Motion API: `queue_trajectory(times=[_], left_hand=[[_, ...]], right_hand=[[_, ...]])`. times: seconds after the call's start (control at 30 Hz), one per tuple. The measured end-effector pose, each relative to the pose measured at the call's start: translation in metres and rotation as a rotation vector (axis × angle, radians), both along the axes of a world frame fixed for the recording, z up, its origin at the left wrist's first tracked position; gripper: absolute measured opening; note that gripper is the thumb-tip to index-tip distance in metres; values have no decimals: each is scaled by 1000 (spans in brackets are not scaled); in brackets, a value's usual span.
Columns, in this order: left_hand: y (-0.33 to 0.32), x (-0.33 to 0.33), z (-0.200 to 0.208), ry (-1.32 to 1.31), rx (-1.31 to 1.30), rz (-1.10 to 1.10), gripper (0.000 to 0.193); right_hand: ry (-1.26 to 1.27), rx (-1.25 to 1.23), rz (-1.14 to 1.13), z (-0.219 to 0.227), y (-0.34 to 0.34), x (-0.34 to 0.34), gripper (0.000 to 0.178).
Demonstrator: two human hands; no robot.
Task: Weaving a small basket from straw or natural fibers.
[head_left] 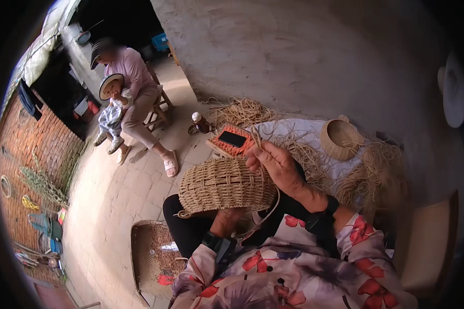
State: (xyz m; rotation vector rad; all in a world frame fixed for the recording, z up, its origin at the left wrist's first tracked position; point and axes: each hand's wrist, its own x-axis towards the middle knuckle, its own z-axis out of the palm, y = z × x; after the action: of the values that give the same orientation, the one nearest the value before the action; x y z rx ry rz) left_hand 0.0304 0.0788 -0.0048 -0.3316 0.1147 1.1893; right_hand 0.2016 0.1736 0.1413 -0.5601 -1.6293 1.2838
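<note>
A woven straw basket rests tilted over my lap, its open side toward me. My left hand reaches in under the basket's near rim, and its fingers are hidden inside. Raised just beyond the basket's right end, my right hand is closed, thumb against fingers, on a straw cord. A length of this cord hangs down along the basket's right side. Behind the basket, a dark phone lies on a small stool with an orange woven seat.
Loose straw cords and a finished-looking round basket lie on a white sheet at right. A shallow tray sits by my left knee. Ahead left, a seated person holds a small child. A jar stands near the wall.
</note>
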Motion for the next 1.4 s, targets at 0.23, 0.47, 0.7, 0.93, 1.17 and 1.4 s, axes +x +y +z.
queue_trajectory(times=[0.23,0.47,0.7,0.93,1.17,1.4], left_hand=[[26,-8,-16,651,540,-11,43],[26,-2,-17,855,237,72,46],[23,9,1,866,139,31,49],[23,14,8,838,198,32,41],[24,15,6,845,242,37,45],[24,15,0,892,275,45,49]], right_hand=[[-82,271,-105,29,6,44,23],[-215,92,82,-42,-2,55,15],[-208,151,-49,-54,-13,40,11],[-320,602,-228,-58,-15,45,18],[-359,405,-103,-57,-7,43,9],[-367,396,-46,-49,-5,45,7]])
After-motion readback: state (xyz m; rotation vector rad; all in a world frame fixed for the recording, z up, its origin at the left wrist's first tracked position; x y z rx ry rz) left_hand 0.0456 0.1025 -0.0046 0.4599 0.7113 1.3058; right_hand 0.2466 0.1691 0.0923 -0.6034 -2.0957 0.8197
